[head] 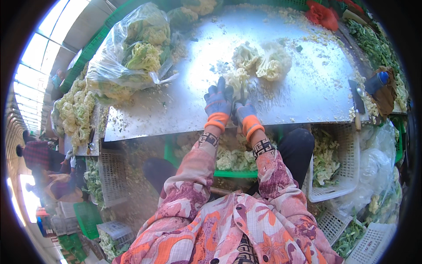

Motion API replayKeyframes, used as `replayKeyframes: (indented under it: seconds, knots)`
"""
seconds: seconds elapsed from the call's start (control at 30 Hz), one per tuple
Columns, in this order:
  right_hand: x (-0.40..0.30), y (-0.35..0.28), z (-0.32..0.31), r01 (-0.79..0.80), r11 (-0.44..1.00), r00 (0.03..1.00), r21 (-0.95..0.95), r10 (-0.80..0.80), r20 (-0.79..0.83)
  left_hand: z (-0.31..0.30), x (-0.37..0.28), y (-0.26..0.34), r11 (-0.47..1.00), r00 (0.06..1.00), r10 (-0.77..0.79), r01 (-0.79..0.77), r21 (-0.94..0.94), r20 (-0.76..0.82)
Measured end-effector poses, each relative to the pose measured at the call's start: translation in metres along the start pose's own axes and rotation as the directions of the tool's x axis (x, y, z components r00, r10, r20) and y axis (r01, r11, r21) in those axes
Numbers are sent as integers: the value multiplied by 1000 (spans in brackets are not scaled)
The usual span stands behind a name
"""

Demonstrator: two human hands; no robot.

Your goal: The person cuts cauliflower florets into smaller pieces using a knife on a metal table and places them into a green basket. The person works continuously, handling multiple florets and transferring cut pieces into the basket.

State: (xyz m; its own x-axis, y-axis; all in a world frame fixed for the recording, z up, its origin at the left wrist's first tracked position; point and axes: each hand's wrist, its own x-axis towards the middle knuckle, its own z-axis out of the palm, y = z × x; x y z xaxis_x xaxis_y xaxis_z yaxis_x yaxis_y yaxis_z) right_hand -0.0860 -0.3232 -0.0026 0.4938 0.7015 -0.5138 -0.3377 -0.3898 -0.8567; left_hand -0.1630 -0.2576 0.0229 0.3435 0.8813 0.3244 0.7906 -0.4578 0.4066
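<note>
A piece of cauliflower (236, 79) lies on the metal-topped table (158, 112) in front of me. My left hand (219, 99), in a grey glove with an orange cuff, rests against its left side with the fingers spread. My right hand (245, 114), gloved alike, is closed around a knife's handle near the table's front edge; the knife's blade (243, 92) points away from me at the cauliflower's right side. Two more cauliflower pieces (273, 62) lie just beyond. Small crumbs are scattered over the metal.
A clear plastic bag (112, 62) of cauliflower stands at the back left. A cleaver (357, 99) lies at the right edge beside a blue-capped bottle (377, 82). Below are a green crate (235, 174) of florets and a white crate (352, 165) of trimmings. Other people (59, 165) sit far left.
</note>
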Motion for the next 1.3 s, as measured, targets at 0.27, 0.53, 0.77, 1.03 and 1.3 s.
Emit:
replayKeyframes:
  seconds: [0.27, 0.53, 0.77, 1.03, 1.3]
  knots:
    - [16, -9, -12, -194, 981, 950, -13, 192, 245, -1, -5, 9, 998, 999, -47, 47, 32, 1]
    - [-9, -26, -11, -255, 964, 921, 71, 220, 321, 1, 3, -20, 975, 1000, -9, 7, -223, -7]
    - [-2, -32, 0, -110, 988, 966, -107, 132, 222, 17, 22, -33, 938, 993, -111, 88, -336, -49]
    - [2, -20, -64, -66, 993, 965, -97, 88, 246, 8, 30, -142, 415, 844, -454, 483, -771, 284]
    - [-19, -38, -75, -140, 990, 947, -4, 135, 290, 43, 35, -153, 470, 718, -687, 556, -686, 111]
